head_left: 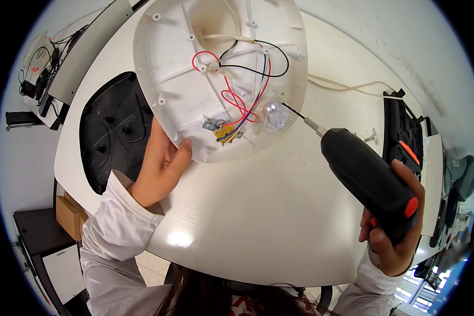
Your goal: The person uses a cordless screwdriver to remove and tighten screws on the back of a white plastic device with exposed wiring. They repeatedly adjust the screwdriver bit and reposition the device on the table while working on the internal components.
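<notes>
A white plastic housing [181, 97], like a lamp base, is tilted up with its ribbed inside showing. Red, black and blue wires run across it to a yellow component [225, 135] on a metal bracket. Beside that component sits a clear, shiny round part [273, 117]. My left hand [166, 168] grips the housing's lower left edge, thumb in front and fingers hidden behind. A black electric screwdriver [366, 176] with red buttons is in my right hand [397, 231]. Its long dark bit points at the clear part's upper right edge; whether they touch, I cannot tell.
A black oval cover [113, 131] lies on the white table [237, 226] at left, partly under my left wrist. To the right are a pale cord [347, 88], a small white fitting [372, 137] and an open black tool case [403, 129]. Walls bound the table's far side.
</notes>
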### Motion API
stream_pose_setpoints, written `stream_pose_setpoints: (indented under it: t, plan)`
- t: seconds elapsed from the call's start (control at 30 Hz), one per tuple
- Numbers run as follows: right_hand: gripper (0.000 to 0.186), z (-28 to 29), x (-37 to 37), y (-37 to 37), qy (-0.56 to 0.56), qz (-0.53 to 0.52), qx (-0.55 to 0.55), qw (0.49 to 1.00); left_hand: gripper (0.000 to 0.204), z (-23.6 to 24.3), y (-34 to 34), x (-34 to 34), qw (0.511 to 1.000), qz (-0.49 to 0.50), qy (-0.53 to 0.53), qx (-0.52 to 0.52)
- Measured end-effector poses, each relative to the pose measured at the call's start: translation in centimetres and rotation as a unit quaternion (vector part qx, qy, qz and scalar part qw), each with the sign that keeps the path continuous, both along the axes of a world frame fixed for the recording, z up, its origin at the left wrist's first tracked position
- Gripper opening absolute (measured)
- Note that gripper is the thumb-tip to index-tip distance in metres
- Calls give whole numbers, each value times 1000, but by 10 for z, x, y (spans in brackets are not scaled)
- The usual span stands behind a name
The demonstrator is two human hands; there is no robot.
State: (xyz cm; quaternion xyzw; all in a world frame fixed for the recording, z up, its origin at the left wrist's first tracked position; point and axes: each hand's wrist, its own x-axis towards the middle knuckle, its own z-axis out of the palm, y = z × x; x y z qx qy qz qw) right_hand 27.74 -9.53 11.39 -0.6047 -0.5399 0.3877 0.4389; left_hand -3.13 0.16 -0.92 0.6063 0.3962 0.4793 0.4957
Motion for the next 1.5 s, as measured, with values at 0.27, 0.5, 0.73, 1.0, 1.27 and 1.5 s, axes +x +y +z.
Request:
stream_pose_setpoints:
  t: [0.27,0.5,0.73,1.0,1.27,1.5]
  plan:
    - [80,3,-6,0,30,-19,-14,999,62,0,1,3,1000,11,-3,-2]
    - [82,-6,-9,-2,41,-24,-11,999,69,6,3,10,999,7,-51,-15]
    - [94,-22,-12,-1,67,-78,27,994,70,2,3,7,999,-6,-42,9]
    - [93,-31,-17,6,-1,-66,86,994,55,2,4,8,999,3,-35,11]
    - [88,-34,-8,-3,-5,-52,81,995,72,4,2,3,999,-20,-21,-36]
    - [91,-30,-13,-1,-23,-44,78,996,78,6,2,0,998,-30,-13,-57]
